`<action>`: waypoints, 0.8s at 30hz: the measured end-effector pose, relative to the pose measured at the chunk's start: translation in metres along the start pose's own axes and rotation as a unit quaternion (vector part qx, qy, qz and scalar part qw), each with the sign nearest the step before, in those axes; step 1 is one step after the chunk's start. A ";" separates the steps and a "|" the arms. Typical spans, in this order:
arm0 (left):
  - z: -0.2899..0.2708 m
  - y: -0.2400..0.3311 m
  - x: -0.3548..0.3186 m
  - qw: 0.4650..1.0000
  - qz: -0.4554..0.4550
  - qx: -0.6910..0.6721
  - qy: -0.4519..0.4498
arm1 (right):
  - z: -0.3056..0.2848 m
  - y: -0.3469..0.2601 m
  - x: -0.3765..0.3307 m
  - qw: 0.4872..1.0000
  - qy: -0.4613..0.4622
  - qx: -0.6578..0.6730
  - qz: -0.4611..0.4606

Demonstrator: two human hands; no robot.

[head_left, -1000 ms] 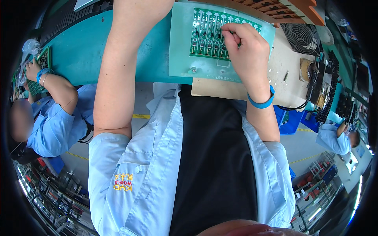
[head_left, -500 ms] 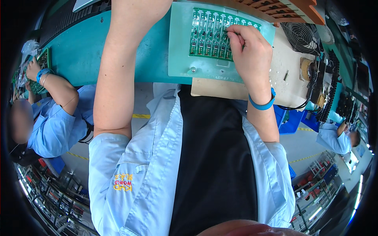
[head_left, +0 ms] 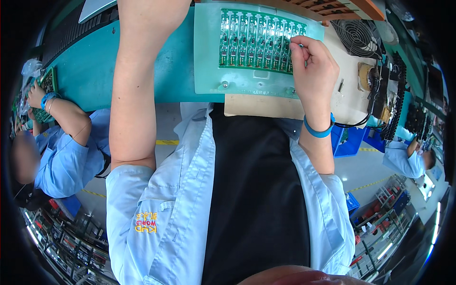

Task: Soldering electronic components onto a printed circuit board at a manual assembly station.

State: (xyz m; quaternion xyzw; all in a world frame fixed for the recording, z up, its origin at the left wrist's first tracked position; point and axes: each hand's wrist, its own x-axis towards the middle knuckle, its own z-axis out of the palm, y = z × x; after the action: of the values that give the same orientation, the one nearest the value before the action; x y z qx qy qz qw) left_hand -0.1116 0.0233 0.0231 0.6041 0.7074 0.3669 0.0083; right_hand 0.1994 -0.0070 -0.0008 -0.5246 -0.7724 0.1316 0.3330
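Observation:
A green circuit board panel (head_left: 256, 40), divided into several narrow strips with small parts on them, lies on a pale green translucent plate (head_left: 206, 71). My right hand (head_left: 317, 66) is over the panel's right part, thumb and index finger pinched together at the strips. A tiny piece may be between the fingertips, too small to name. At the top edge my left hand (head_left: 154, 14) reaches past the picture, so its fingers are cut off from sight.
An orange-brown slotted rack (head_left: 332, 9) stands behind the plate. To the right are a black fan grille (head_left: 354, 38) and dark cables (head_left: 373, 95). Brown board (head_left: 266, 105) sticks out under the plate. A co-worker's hand (head_left: 35, 95) holds a green board at the left.
My right hand has moved rightward across the panel, still pinched, uncovering strips. The whole view has shifted slightly. My left hand stays at the top edge.

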 end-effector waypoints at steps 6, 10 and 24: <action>0.001 -0.009 -0.001 1.000 0.001 -0.028 -0.010 | 0.002 -0.003 -0.001 1.000 -0.009 0.003 -0.004; -0.003 -0.015 -0.003 0.999 -0.003 -0.036 -0.011 | 0.011 -0.016 -0.002 0.999 -0.029 0.001 -0.013; -0.006 -0.010 -0.005 0.999 0.031 0.020 0.019 | 0.031 -0.016 0.005 0.992 -0.065 -0.058 -0.092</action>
State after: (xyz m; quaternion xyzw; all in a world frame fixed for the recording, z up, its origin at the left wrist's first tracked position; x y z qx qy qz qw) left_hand -0.1209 0.0158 0.0200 0.6186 0.6957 0.3642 -0.0279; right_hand 0.1666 -0.0045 -0.0128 -0.4598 -0.8439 0.0889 0.2616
